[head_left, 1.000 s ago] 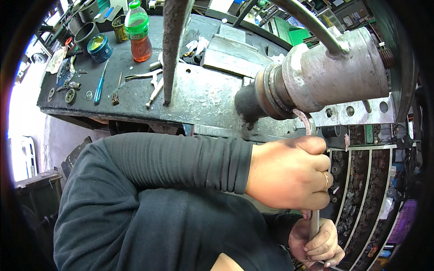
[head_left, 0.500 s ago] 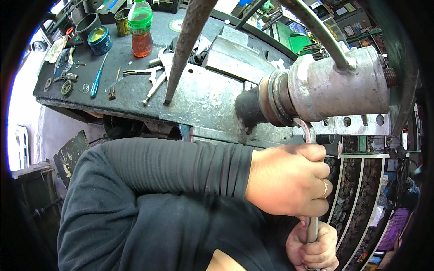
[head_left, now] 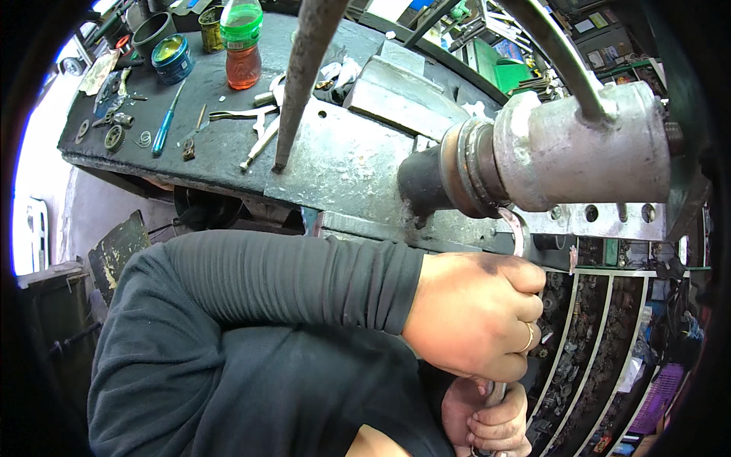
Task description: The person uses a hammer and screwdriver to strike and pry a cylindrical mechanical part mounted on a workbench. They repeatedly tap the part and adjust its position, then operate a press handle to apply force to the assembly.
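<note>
My left hand (head_left: 476, 316), a ring on one finger, is closed round the shaft of a hook spanner (head_left: 518, 234), a steel bar with a curved end. Below it, my right hand (head_left: 491, 417) grips the lower part of the same bar, whose far end is hidden. The spanner's curved end meets the underside of a grooved round collar (head_left: 474, 167). That collar sits between a thick grey metal cylinder (head_left: 582, 152) and a dark rod (head_left: 422, 181). A welded pipe (head_left: 560, 57) rises from the cylinder.
The assembly lies over a steel-topped workbench (head_left: 335, 167). An upright bar (head_left: 304, 84) stands ahead of my left arm. Pliers (head_left: 240, 114), a blue screwdriver (head_left: 162, 133), a bottle of red liquid (head_left: 243, 65) and an open blue tin (head_left: 172, 61) are at left. Shelves of parts (head_left: 582, 335) fill the lower right.
Both hands have swung left with the lower end of the hook spanner, the right hand farthest and slightly downward. The bar now slants more. The whole view has shifted slightly.
</note>
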Tool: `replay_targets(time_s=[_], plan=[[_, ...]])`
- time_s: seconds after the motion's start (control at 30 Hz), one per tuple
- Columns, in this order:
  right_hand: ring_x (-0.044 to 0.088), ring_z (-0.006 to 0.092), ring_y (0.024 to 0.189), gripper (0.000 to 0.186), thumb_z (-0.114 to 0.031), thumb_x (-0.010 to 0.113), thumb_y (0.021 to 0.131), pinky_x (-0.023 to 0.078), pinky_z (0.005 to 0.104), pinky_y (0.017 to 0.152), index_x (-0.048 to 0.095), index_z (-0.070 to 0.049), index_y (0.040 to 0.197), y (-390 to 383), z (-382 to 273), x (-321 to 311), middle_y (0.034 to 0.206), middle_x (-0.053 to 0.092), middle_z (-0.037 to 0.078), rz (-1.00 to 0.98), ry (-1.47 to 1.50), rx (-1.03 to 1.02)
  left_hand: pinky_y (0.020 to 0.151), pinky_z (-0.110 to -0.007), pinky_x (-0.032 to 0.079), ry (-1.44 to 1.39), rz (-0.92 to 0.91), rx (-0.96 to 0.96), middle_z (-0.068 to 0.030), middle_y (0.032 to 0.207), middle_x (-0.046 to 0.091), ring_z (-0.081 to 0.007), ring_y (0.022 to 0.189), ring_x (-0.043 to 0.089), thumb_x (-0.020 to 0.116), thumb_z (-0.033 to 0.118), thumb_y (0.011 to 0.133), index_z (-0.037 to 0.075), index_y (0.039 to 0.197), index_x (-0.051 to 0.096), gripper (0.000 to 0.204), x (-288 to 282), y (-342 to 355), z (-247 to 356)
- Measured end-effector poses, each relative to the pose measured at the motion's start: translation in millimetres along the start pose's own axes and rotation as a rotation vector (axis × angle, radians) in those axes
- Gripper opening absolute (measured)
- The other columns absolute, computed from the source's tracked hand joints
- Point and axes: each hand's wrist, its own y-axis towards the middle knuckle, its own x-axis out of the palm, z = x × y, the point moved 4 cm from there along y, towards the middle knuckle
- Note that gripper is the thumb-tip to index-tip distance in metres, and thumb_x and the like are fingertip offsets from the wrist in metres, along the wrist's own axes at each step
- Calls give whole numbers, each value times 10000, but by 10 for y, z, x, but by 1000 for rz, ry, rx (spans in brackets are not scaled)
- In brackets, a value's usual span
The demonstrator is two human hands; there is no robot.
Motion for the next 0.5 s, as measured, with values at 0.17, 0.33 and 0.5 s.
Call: replay_targets(time_s=[0.17, 0.33, 0.5], plan=[[419, 77, 478, 232, -285, 591, 924, 409, 208, 506, 439, -126, 851, -251, 100, -110, 601, 444, -59, 56, 44, -16, 628, -326, 369, -38, -19, 43, 16, 692, 464, -160, 665, 479, 594, 269, 597, 152, 656, 494, 165, 15, -26, -3], [411, 77, 483, 232, -276, 583, 928, 408, 209, 508, 429, -120, 852, -386, 118, -184, 603, 431, -58, 83, 62, -24, 676, -342, 399, 61, -36, 36, 66, 629, 523, -150, 671, 530, 603, 308, 679, 197, 582, 563, 152, 29, 6, -4], [403, 76, 487, 232, -267, 576, 932, 406, 210, 511, 419, -115, 854, -471, 165, -234, 605, 417, -57, 89, 79, -27, 682, -335, 407, 114, -81, 10, 59, 634, 535, -149, 675, 535, 600, 307, 681, 195, 576, 562, 158, 13, -37, 6]])
